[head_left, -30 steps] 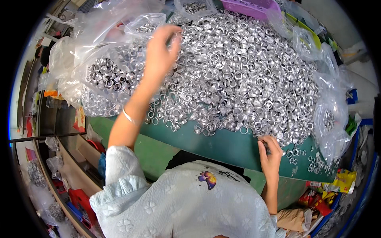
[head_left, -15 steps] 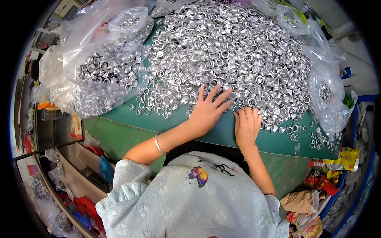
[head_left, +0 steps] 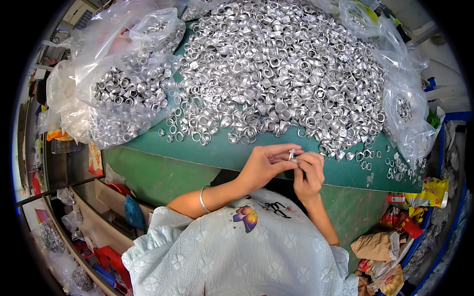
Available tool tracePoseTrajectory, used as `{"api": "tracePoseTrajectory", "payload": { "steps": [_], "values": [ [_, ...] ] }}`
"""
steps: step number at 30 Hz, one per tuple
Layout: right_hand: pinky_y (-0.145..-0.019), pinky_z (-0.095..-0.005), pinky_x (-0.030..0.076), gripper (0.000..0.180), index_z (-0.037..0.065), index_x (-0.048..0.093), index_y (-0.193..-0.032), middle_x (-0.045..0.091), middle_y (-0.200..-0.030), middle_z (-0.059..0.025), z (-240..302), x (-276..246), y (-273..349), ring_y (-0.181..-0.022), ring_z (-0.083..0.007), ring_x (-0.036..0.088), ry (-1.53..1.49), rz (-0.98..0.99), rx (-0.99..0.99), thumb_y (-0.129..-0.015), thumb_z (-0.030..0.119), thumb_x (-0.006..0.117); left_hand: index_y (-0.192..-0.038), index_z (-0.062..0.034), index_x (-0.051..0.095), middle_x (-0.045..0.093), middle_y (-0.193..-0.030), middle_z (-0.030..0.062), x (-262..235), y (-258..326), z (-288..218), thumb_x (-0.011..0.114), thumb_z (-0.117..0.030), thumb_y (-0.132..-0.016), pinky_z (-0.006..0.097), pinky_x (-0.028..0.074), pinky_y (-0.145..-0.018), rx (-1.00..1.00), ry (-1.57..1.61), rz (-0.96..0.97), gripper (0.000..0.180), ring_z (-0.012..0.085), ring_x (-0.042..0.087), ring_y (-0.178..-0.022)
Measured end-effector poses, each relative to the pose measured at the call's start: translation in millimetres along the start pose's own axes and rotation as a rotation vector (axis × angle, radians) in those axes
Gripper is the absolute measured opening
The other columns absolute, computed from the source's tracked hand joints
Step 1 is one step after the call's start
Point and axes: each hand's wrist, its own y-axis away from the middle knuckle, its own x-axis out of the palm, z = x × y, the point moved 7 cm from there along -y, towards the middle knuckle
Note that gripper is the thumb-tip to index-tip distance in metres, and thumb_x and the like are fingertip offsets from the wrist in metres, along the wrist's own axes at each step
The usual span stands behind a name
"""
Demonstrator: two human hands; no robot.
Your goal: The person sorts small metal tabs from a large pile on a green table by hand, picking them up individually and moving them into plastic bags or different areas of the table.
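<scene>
A large heap of silver metal rings (head_left: 281, 64) covers the green tabletop (head_left: 207, 154). Just in front of its near edge, my left hand (head_left: 264, 165) and my right hand (head_left: 309, 172) meet above the table's front edge. Between their fingertips is a small silver ring (head_left: 292, 154). My left thumb and fingers pinch it from the left, with a bracelet (head_left: 202, 200) on that wrist. Curled fingers of my right hand close on its other side, partly hiding it.
A clear plastic bag of rings (head_left: 131, 93) lies left of the heap, and another clear bag (head_left: 402, 98) lies on its right. Loose rings (head_left: 365, 160) lie near the right front edge. Snack packets (head_left: 424, 195) and a brown paper bag (head_left: 373, 246) sit at lower right.
Both hands have drawn back from the heap's near edge toward me and come together. My left hand, spread over the rings before, now pinches one ring together with my right hand.
</scene>
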Motion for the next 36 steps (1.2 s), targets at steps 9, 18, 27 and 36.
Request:
{"api": "tracePoseTrajectory", "payload": {
  "steps": [9, 18, 27, 36],
  "values": [
    [-0.066, -0.0268, 0.041, 0.017, -0.003, 0.056, -0.094, 0.055, -0.091, -0.0118, -46, -22, 12, -0.075, -0.0173, 0.051, -0.1, -0.123, 0.554, -0.076, -0.004, 0.057, -0.097, 0.0028, 0.055, 0.059, -0.095, 0.0107, -4, -3, 5, 0.06, 0.001, -0.079, 0.025, 0.048, -0.072, 0.011, 0.04, -0.043, 0.019, 0.0147, 0.058, -0.083],
    [-0.075, -0.0358, 0.033, 0.022, 0.005, 0.06, -0.091, 0.054, -0.093, -0.0062, -57, -2, -37, -0.086, -0.0251, 0.048, 0.609, 0.106, 0.234, -0.072, 0.012, 0.066, -0.092, -0.002, 0.054, 0.049, -0.076, 0.0003, -3, -12, 29, 0.051, -0.004, -0.086, 0.018, 0.034, -0.052, -0.173, -0.043, -0.009, 0.008, 0.0049, 0.042, -0.06],
    [-0.074, -0.0361, 0.033, 0.014, 0.007, 0.06, -0.084, 0.054, -0.087, -0.0041, -62, -27, -18, -0.085, -0.0238, 0.049, 0.643, -0.029, 0.222, -0.07, 0.008, 0.066, -0.103, -0.0056, 0.056, 0.05, -0.071, 0.008, 2, -19, 2, 0.049, 0.0, -0.082, 0.028, 0.039, -0.052, 0.367, -0.854, -0.137, 0.022, 0.0212, 0.049, -0.055],
    [-0.085, -0.0415, 0.034, 0.023, 0.004, 0.058, -0.093, 0.051, -0.103, -0.0118, -52, -21, -1, -0.101, -0.0313, 0.046, 0.538, 0.047, 0.275, -0.071, 0.005, 0.064, -0.103, -0.0084, 0.055, 0.05, -0.077, 0.0086, -40, 16, -7, 0.06, -0.007, -0.078, 0.036, 0.041, -0.049, 0.317, -1.058, -0.381, 0.026, 0.0296, 0.053, -0.058]
  ]
}}
